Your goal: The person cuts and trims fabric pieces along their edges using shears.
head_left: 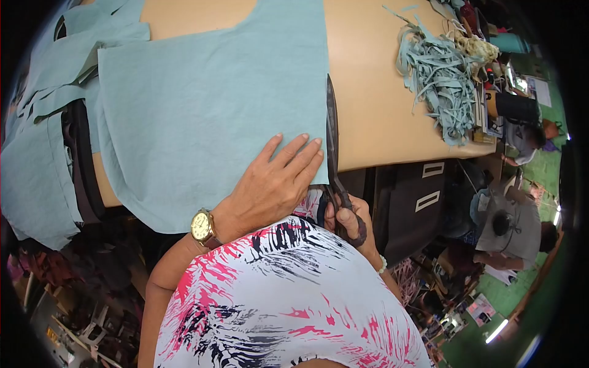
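Observation:
A light blue-green cloth (202,116) lies flat over the tan table, its right edge running straight down. My left hand (276,178) rests palm down on the cloth near its lower right corner, fingers stretched out. At the table's front edge my right hand (353,221) is wrapped round the handles of large dark scissors (332,135). The scissors' blades lie along the right edge of the cloth and point away from me. Whether the lower blade is under the cloth cannot be made out.
More blue-green cloth (37,165) hangs at the left. A heap of cut strips (442,86) lies on the table (368,80) at the right. Dark drawers (408,202) stand below. Other people (515,227) are farther right.

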`<state>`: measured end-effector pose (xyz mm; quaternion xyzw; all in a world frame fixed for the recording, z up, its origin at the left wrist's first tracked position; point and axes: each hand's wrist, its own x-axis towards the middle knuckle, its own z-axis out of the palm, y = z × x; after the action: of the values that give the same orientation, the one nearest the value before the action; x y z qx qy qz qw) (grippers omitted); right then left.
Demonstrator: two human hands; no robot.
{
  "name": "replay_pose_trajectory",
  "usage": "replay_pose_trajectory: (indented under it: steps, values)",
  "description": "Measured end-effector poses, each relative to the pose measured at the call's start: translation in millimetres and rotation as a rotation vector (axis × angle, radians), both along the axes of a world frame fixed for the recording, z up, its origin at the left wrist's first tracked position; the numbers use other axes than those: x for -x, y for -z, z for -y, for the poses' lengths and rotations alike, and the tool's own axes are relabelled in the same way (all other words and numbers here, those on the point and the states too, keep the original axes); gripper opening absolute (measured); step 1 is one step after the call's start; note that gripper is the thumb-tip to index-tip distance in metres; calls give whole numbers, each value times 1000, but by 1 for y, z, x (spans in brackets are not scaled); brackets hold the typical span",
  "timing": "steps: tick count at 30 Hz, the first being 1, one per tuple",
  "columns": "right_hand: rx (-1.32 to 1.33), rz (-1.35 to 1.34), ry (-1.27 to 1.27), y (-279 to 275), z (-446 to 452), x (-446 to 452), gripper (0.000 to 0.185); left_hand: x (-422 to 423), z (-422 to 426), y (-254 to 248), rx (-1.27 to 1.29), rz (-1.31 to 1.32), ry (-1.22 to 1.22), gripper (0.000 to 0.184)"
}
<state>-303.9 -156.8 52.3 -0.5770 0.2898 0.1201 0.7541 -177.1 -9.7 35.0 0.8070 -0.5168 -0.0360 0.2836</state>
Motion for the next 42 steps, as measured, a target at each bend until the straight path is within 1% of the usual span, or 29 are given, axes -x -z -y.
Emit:
replay_pose_trajectory:
  steps: [16, 19, 22, 25, 28, 34, 37, 42]
  values:
    - [-18, -26, 11, 5, 3, 7, 33, -1, -1, 1, -5, -37, 8, 51]
    - [-2, -44, 27, 2, 1, 6, 30, -1, -2, 1, -5, -42, 12, 51]
    - [87, -136, -24, -7, 0, 1, 26, -1, -2, 1, -4, -52, 15, 50]
    - [62, -123, -14, -7, 1, 2, 28, -2, -2, 0, 0, -42, 20, 48]
    - [35, 6, -12, 2, 2, 5, 33, -1, -2, 0, 15, -27, 24, 47]
    - [-12, -25, 11, -4, 0, -13, 39, 0, -5, -3, 32, -13, 43, 47]
    - [-29, 21, 42, -5, -3, -19, 40, 0, -7, -4, 29, -7, 58, 48]
    - [-44, 39, 24, -3, -5, -18, 43, -1, -8, -2, 44, -4, 74, 47]
